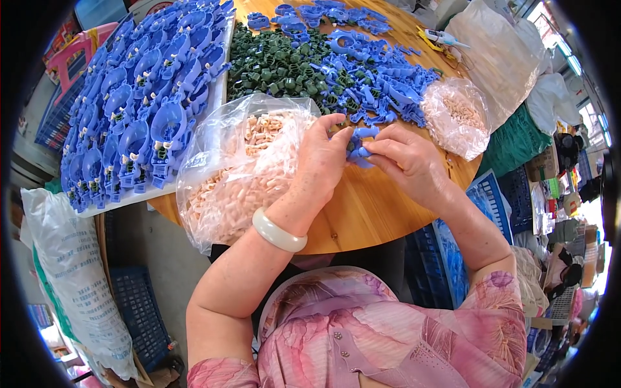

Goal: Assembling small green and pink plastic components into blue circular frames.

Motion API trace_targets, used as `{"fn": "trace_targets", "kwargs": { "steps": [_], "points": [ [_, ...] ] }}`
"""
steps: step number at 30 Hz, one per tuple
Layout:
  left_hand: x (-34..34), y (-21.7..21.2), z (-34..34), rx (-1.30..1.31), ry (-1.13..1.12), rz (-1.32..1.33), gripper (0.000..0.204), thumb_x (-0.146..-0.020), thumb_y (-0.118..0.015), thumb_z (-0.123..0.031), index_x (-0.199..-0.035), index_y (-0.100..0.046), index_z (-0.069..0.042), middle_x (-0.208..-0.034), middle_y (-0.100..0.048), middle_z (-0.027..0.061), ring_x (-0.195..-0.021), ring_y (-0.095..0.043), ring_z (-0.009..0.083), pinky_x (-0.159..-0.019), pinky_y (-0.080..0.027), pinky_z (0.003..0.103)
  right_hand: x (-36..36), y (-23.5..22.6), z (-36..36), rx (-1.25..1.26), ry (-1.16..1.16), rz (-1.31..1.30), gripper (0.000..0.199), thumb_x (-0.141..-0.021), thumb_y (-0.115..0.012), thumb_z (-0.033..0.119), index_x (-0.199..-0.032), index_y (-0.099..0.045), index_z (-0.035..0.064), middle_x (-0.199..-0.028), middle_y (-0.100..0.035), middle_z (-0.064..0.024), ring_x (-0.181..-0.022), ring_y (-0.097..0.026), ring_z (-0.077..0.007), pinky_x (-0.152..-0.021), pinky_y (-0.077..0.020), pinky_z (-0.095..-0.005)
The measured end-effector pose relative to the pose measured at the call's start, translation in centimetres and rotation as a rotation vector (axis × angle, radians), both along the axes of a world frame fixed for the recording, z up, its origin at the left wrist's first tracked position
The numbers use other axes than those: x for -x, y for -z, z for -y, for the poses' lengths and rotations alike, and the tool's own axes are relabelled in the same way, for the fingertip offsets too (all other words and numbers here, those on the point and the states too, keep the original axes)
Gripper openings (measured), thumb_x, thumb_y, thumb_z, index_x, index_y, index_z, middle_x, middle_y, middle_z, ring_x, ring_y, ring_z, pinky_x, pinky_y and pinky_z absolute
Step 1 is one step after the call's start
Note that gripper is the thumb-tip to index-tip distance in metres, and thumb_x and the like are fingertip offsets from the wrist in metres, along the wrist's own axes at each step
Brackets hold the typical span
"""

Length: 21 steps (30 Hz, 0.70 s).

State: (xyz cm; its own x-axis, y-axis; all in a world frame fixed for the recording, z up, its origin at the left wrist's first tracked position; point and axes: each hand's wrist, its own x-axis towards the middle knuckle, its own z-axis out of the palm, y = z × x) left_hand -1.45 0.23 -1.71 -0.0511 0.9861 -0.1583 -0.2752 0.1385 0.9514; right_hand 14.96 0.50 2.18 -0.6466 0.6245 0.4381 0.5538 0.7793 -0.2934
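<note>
A small blue plastic toy part [359, 155] is held between my two hands above the near part of the round wooden table. My left hand [323, 150], with a pale bangle [278, 231] on its wrist, pinches the part from the left. From the right, the thumb and fingers of my right hand [409, 157] close on the same part. Just left of my left hand lies a clear plastic bag [220, 181] of small peach-coloured pieces. Beyond my hands is a heap of loose blue plastic parts [381, 74], next to a pile of dark green pieces [275, 68].
A white board [217, 97] on the left carries rows of blue toy assemblies [169, 123]. Another clear bag of peach pieces [456, 113] sits at the table's right edge. Blue crates [430, 265] stand below on the right, and a white sack [77, 271] at lower left.
</note>
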Motion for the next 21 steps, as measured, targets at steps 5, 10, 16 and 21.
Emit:
{"fn": "trace_targets", "kwargs": {
  "steps": [5, 10, 16, 21],
  "points": [
    [-0.01, -0.13, 0.29, -0.022, 0.004, 0.017, 0.03, -0.09, -0.054, -0.013, -0.118, -0.051, -0.002, -0.088, -0.059, 0.0051, -0.069, -0.057, 0.0078, -0.055, -0.049, 0.021, 0.11, 0.43, 0.39, -0.05, 0.026, 0.005, 0.014, -0.077, -0.064, 0.009, -0.091, -0.063, 0.0082, -0.084, -0.057, -0.0061, -0.075, -0.059, -0.0253, -0.061, -0.0485, -0.0341],
    [-0.02, -0.26, 0.17, 0.002, -0.004, -0.009, 0.029, -0.09, -0.054, -0.013, -0.117, -0.051, -0.002, -0.088, -0.059, 0.005, -0.068, -0.057, 0.0081, -0.054, -0.049, 0.021, 0.31, 0.37, 0.6, -0.085, 0.04, 0.007, 0.014, -0.077, -0.064, 0.009, -0.09, -0.063, 0.0082, -0.083, -0.057, -0.0055, -0.075, -0.059, -0.0243, -0.061, -0.0484, -0.0338],
    [-0.16, -0.06, 0.18, 0.004, -0.02, -0.017, 0.028, -0.091, -0.053, -0.013, -0.117, -0.052, -0.003, -0.086, -0.059, 0.0036, -0.067, -0.057, 0.0076, -0.054, -0.048, 0.02, 0.23, 0.65, 0.63, -0.121, 0.02, 0.006, 0.013, -0.076, -0.064, 0.008, -0.089, -0.062, 0.0075, -0.083, -0.057, -0.0043, -0.075, -0.06, -0.0232, -0.059, -0.0483, -0.0333],
    [-0.07, -0.23, 0.07, 0.01, -0.002, -0.047, 0.027, -0.091, -0.053, -0.013, -0.117, -0.052, -0.004, -0.087, -0.059, 0.0031, -0.068, -0.058, 0.0077, -0.055, -0.05, 0.021, 0.22, 0.63, 0.68, -0.135, 0.047, 0.011, 0.012, -0.076, -0.064, 0.008, -0.087, -0.061, 0.0072, -0.083, -0.057, -0.0041, -0.075, -0.06, -0.0228, -0.059, -0.0483, -0.0327]
  ]
}}
